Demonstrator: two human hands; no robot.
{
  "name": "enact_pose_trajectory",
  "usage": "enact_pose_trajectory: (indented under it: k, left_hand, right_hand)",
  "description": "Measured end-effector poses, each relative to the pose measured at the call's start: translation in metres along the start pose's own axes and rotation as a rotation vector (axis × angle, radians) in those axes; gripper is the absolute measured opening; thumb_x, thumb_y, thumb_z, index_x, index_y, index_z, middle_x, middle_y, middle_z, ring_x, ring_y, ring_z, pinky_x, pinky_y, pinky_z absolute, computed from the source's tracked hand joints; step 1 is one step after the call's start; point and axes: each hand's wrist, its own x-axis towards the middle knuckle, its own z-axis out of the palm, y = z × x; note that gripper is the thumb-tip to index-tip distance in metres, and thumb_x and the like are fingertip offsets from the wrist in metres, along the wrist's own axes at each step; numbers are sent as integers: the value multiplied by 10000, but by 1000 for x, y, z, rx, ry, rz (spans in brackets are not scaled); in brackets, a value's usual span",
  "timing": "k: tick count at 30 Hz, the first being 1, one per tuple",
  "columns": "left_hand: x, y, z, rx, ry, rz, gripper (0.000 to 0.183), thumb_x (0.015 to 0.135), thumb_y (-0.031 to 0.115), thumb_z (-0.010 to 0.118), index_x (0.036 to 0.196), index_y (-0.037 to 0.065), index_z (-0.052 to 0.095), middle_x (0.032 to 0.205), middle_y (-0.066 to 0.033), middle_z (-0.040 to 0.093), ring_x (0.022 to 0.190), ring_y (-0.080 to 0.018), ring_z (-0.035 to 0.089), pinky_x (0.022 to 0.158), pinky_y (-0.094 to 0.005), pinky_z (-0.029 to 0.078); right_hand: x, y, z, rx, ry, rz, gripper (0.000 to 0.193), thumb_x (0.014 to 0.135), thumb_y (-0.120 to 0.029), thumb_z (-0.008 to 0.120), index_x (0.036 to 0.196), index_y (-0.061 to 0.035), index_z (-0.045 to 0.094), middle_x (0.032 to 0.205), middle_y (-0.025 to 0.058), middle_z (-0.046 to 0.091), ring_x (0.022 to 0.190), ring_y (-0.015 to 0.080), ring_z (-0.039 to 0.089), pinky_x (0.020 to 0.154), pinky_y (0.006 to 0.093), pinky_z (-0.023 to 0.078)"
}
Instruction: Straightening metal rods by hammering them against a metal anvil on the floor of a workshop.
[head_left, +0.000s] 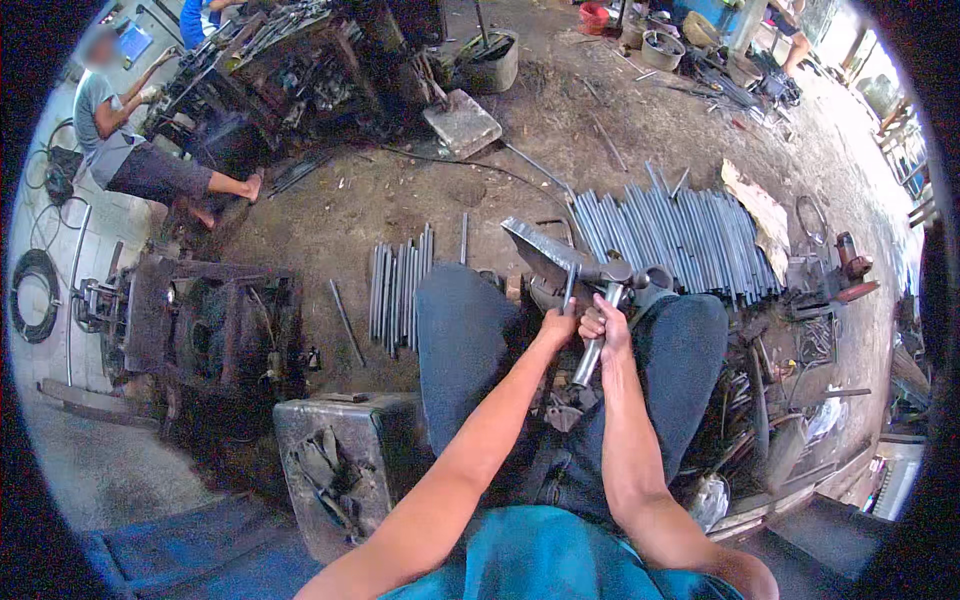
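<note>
Between my knees stands an anvil (535,248) with a flat grey top pointing away to the left. My left hand (559,326) is closed around a short metal rod (571,284), which stands up beside the anvil. Close on its right, my right hand (607,326) grips a hammer (588,366) by its shiny metal handle. The hammer's head is level with the rod, by the anvil's near right side; whether they touch, I cannot tell.
Many grey rods (680,235) lie side by side ahead on the right, and a smaller row (400,290) lies left of my knee. A metal box (340,470) stands at my left. A bench vise (850,270) is at the right. Another person (120,140) sits at the far left.
</note>
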Motion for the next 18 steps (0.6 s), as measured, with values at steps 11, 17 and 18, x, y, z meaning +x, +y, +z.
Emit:
enact_pose_trajectory:
  k: [11, 17, 18]
  left_hand:
    - [-4, -2, 7, 145, 12, -74, 691, 878, 548, 412, 977, -110, 598, 1033, -340, 565, 1044, -442, 539, 889, -451, 424]
    - [-24, 4, -1, 107, 49, -80, 628, 887, 506, 414, 954, -86, 614, 1004, -327, 579, 1000, -456, 547, 869, -469, 430]
    - [-24, 7, -3, 131, 48, -81, 621, 888, 505, 414, 948, -79, 618, 998, -323, 583, 991, -457, 551, 866, -473, 430]
  right_hand:
    - [-38, -32, 76, -980, 277, -343, 170, 766, -34, 597, 804, -43, 431, 505, 15, 428, 347, 112, 417, 302, 274, 347]
    - [-36, -82, 145, -1496, 238, -700, 189, 737, -94, 633, 833, 5, 503, 510, 34, 499, 342, 129, 454, 322, 281, 365]
    - [-40, -86, 165, -1445, 224, -731, 185, 747, -111, 639, 817, -1, 509, 512, 36, 505, 343, 135, 456, 331, 291, 371]
